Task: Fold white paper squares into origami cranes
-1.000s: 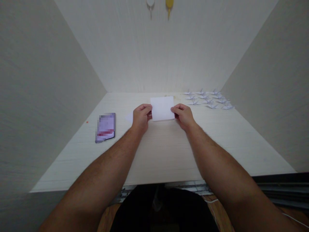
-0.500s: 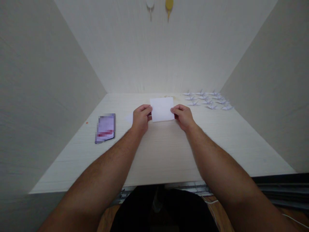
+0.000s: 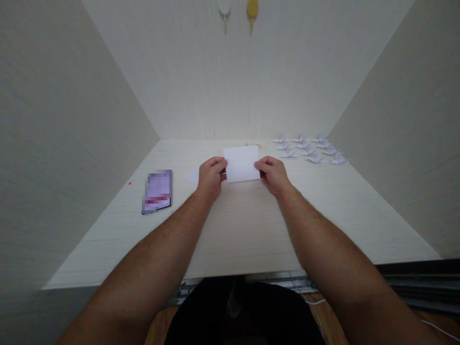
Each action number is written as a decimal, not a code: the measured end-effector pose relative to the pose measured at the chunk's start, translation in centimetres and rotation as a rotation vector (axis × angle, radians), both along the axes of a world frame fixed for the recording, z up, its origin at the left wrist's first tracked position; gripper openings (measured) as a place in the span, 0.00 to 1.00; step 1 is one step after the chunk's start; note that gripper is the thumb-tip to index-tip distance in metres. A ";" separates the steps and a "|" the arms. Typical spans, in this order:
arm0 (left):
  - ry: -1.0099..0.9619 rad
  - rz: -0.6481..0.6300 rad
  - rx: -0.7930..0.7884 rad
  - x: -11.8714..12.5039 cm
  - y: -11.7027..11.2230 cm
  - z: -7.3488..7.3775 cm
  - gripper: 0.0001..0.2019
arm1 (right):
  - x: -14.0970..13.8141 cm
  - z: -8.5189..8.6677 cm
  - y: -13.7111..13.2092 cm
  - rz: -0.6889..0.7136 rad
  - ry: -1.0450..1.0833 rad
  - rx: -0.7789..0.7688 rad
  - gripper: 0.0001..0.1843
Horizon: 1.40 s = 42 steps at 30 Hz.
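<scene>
A white sheet of paper (image 3: 242,164), close to square, is held up between my two hands over the far half of the table. My left hand (image 3: 212,176) pinches its left edge, thumb in front and fingers behind. On the opposite edge, my right hand (image 3: 273,173) grips the paper the same way. The sheet looks flat and faces me. Partly hidden behind my left hand, another piece of white paper (image 3: 191,177) lies on the table.
Several folded paper cranes (image 3: 309,152) stand in rows at the back right of the white table (image 3: 244,230). A blurred tablet-like device (image 3: 157,190) lies on the left, near a small orange speck (image 3: 130,183). Walls enclose the back and sides; white and yellow hooks (image 3: 252,9) hang above.
The whole view has shifted very slightly downward. Both hands keep the same hold on the paper.
</scene>
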<state>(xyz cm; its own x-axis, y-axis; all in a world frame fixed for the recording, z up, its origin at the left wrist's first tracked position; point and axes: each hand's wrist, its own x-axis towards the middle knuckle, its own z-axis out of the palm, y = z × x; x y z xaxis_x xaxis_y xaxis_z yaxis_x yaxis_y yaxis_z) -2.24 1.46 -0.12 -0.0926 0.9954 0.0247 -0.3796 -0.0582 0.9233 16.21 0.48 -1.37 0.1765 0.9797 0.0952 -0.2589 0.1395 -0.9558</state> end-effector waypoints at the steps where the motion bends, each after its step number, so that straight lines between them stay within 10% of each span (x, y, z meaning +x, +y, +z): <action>1: -0.001 -0.003 -0.001 0.0 0.0 0.0 0.13 | 0.0 0.0 0.0 0.003 0.002 0.000 0.11; 27: 0.076 0.074 0.011 0.2 0.5 -0.5 0.10 | 0.1 -0.1 0.1 0.020 0.022 -0.001 0.11; 33: 0.080 0.171 0.034 0.1 1.3 -1.2 0.07 | 0.3 0.1 -0.2 0.085 -0.009 0.063 0.33; 42: -0.003 0.169 0.012 0.3 1.0 -0.8 0.10 | 0.1 -0.5 -0.5 0.172 -0.128 0.075 0.13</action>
<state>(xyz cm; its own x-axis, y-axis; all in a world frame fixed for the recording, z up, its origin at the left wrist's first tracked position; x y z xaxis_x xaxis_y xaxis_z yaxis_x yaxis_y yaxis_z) -1.90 2.49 -0.92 -0.2585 0.9653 0.0363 -0.3659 -0.1326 0.9212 16.28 0.00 -1.88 -0.0107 0.9836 0.1800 -0.1621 0.1760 -0.9710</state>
